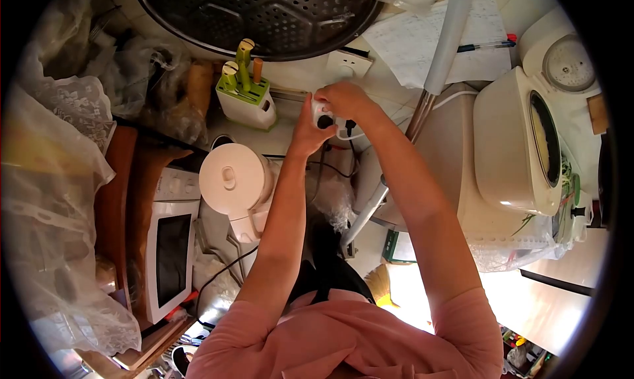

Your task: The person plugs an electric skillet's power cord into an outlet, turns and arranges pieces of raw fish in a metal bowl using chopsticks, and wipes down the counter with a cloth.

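Note:
My left hand (pixel 309 131) is closed around the left side of a white power strip (pixel 323 107), its thumb near a black plug (pixel 324 122) seated in it. The fingers of my right hand (pixel 347 102) curl over the strip's upper end; whether they also pinch a plug is hidden. A second black plug (pixel 350 125) and a white cord (pixel 350 138) show just below the right hand. Left of my hands stands a white-and-green knife block (pixel 249 107) with green-handled tools. A white lidded appliance (pixel 231 181) is nearer to me, beside my left forearm.
A wall socket (pixel 348 64) sits beyond my hands, below a large dark perforated tray (pixel 264 15). On the left are a white microwave (pixel 172 247) and plastic sheeting (pixel 59 247). A grey pipe (pixel 449 42) and beige rice cooker (pixel 515 141) stand right. Dark cords hang below.

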Action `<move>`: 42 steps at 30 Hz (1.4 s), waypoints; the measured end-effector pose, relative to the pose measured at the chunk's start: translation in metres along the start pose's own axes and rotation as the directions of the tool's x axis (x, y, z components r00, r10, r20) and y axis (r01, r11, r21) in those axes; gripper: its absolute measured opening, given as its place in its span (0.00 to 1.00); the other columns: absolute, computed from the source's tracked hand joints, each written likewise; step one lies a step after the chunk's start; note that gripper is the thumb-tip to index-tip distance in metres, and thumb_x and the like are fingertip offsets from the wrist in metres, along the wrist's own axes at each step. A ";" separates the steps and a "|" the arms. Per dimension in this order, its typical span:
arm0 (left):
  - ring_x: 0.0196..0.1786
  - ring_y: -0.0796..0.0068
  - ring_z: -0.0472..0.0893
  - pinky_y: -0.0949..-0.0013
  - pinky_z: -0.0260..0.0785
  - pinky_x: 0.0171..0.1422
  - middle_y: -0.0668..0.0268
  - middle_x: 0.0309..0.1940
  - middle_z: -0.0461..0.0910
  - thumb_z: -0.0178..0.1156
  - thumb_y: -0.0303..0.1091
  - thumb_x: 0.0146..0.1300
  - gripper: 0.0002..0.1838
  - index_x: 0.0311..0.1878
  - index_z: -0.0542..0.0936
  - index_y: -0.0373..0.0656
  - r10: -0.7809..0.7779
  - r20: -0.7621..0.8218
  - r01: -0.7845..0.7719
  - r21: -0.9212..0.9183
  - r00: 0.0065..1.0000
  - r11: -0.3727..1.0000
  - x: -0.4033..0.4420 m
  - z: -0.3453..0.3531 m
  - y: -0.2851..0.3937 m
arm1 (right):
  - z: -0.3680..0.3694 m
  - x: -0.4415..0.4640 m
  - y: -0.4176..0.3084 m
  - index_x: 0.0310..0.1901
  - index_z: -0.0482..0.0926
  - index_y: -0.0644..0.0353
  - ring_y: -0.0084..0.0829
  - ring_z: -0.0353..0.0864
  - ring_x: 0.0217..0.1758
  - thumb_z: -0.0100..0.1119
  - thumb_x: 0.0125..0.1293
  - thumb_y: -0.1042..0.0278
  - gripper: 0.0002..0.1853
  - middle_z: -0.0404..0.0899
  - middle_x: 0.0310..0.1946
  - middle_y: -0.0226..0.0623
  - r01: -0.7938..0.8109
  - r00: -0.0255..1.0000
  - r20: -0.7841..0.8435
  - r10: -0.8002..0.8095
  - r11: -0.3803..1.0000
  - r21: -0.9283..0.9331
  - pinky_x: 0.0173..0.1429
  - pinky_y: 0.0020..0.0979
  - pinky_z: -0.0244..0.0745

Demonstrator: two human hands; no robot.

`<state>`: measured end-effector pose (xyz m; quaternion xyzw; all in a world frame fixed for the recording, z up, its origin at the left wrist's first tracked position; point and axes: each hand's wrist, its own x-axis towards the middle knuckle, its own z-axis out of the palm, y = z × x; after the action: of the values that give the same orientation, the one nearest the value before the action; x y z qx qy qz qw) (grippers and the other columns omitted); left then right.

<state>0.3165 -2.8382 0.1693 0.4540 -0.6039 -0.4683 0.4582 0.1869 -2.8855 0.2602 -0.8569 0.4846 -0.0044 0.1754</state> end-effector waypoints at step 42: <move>0.16 0.81 0.57 0.71 0.53 0.19 0.67 0.09 0.59 0.67 0.35 0.49 0.20 0.13 0.66 0.39 -0.382 -0.646 0.575 0.110 0.662 0.811 -0.498 -0.089 0.132 | 0.152 -0.138 -0.246 0.48 0.68 0.66 0.37 0.75 0.47 0.60 0.54 0.64 0.22 0.75 0.41 0.45 0.066 0.968 -0.205 0.143 0.644 0.762 0.49 0.32 0.67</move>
<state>0.4716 -2.3451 0.2471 0.7859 -0.3500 -0.3073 0.4067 0.3445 -2.6100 0.2154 -0.6847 0.4736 -0.3107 0.4586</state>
